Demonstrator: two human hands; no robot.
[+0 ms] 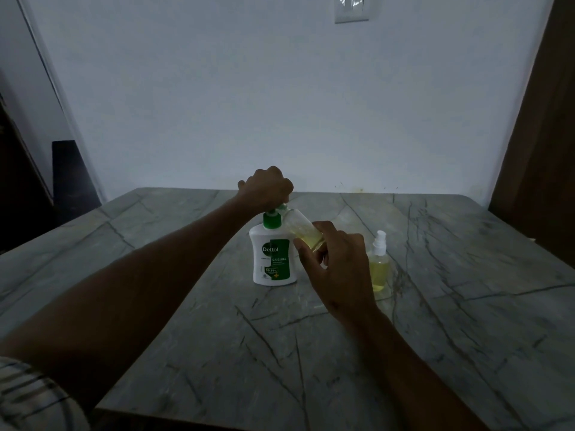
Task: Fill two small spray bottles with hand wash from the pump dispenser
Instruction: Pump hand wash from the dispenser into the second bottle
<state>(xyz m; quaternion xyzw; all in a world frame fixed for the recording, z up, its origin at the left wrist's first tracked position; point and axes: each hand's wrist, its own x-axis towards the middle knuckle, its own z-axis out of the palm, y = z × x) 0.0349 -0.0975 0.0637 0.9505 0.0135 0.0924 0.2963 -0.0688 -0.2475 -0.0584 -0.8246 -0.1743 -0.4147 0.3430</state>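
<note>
A grey veined stone table [435, 306] stands against a pale wall [280, 104] in a dim room. On it are 1 pump dispenser [273, 259] near the middle and 1 capped spray bottle [379, 265] just beside it, towards the right edge. The left hand [266, 188] is curled over the pump head. The right hand [337, 269] grips a 2nd, open bottle [303, 228], tilted to the nozzle.

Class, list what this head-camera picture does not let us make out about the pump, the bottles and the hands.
Head view only:
- Pump head: hidden under the left hand.
- Mouth of the held bottle: behind the dispenser spout, so flow is unclear.
- Standing spray bottle: partly behind the right hand.
- Small label print: too small, dim.
- Left sleeve: cut by the frame edge.
</note>
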